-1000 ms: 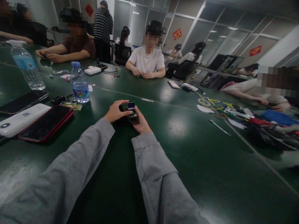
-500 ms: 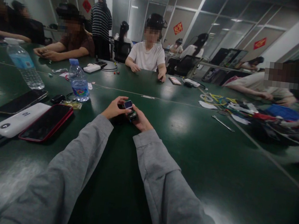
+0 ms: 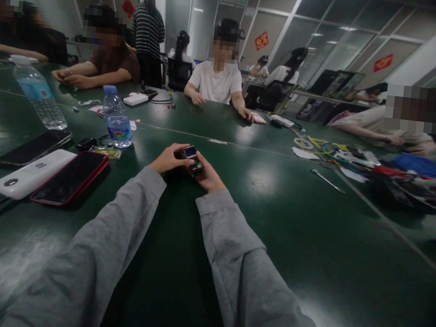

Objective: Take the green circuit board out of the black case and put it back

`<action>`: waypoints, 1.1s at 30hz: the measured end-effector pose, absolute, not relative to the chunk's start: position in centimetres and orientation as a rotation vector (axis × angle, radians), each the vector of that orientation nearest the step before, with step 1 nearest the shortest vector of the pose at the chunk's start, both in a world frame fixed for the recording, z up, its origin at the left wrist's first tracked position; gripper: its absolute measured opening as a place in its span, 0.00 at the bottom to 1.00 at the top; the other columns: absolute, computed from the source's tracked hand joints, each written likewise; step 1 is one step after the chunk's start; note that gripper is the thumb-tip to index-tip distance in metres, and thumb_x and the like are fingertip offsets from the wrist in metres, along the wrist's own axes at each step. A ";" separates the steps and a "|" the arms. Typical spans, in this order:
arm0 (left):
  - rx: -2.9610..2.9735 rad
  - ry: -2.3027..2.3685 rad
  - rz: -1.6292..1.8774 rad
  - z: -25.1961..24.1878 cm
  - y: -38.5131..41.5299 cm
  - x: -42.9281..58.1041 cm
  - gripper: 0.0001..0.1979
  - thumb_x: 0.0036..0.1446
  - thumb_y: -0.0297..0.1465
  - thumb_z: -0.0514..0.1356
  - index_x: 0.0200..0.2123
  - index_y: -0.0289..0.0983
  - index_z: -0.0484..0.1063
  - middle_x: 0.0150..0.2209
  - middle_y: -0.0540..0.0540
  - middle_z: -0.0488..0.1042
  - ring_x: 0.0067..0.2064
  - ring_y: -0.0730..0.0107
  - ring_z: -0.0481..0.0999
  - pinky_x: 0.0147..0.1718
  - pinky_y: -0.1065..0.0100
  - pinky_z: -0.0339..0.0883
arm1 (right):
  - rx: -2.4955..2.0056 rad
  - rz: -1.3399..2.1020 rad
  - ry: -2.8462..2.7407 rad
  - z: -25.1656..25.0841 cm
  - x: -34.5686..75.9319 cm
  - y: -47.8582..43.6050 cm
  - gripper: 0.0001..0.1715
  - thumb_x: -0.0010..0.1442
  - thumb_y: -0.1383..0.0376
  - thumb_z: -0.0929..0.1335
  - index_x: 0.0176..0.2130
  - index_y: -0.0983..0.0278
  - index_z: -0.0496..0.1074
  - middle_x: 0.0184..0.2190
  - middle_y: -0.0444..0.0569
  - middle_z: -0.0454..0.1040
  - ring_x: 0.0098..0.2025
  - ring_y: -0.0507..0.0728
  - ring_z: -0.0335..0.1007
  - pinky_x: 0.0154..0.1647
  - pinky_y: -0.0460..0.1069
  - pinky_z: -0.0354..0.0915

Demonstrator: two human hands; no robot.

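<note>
Between my hands, over the middle of the green table, is a small electronic device with a little dark, pale-edged screen (image 3: 190, 152) and a part like a circuit board (image 3: 196, 168) beneath it. My left hand (image 3: 171, 158) closes on its left side, with thumb and fingers curled at the screen. From the right, my right hand (image 3: 209, 175) is wrapped round the device, its thumb along the edge. The underside of the device and several fingertips are hidden. Whether the screen and the board are fixed together, I cannot tell.
To the left lie a red-cased phone (image 3: 70, 178), a white power bank (image 3: 31, 173) and a dark phone (image 3: 34, 147). Water bottles (image 3: 116, 120) stand behind. A wrench (image 3: 328, 180) and a heap of cables (image 3: 322, 146) lie right. A person (image 3: 215, 79) sits opposite.
My hands hold the device in nearly the same place. The whole view has shifted slightly. Across the table, the person's hand has slid a small dark object toward the right.
</note>
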State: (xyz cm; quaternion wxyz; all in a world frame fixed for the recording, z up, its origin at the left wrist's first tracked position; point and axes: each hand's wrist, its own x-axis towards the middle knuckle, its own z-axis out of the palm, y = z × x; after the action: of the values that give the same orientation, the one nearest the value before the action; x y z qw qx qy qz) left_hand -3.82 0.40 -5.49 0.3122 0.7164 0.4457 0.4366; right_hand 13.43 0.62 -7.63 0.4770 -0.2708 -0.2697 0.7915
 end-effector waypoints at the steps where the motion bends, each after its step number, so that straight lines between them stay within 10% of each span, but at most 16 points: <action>1: 1.879 1.142 1.143 -5.6 0.5 -3.9 0.36 0.43 0.41 0.71 0.56 0.34 0.71 0.54 0.37 0.72 0.54 0.53 0.73 0.58 0.51 0.63 | -0.658 1.938 -0.621 -7.5 13.5 0.6 0.11 0.64 0.63 0.67 0.45 0.66 0.72 0.30 0.46 0.78 0.30 0.51 0.76 0.30 0.45 0.76; 33: 1.881 1.186 1.230 -5.6 0.3 -3.4 0.30 0.46 0.41 0.69 0.51 0.33 0.74 0.50 0.37 0.75 0.53 0.54 0.73 0.57 0.53 0.62 | -0.661 1.932 -0.555 -7.3 13.4 0.4 0.10 0.63 0.64 0.68 0.45 0.66 0.72 0.31 0.46 0.78 0.31 0.52 0.75 0.32 0.46 0.76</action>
State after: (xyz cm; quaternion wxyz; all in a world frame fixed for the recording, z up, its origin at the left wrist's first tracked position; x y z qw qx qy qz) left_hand -3.44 0.32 -5.65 0.2958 0.7070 0.4459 0.4624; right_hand 13.41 0.39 -7.28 0.4908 -0.2721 -0.2284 0.7956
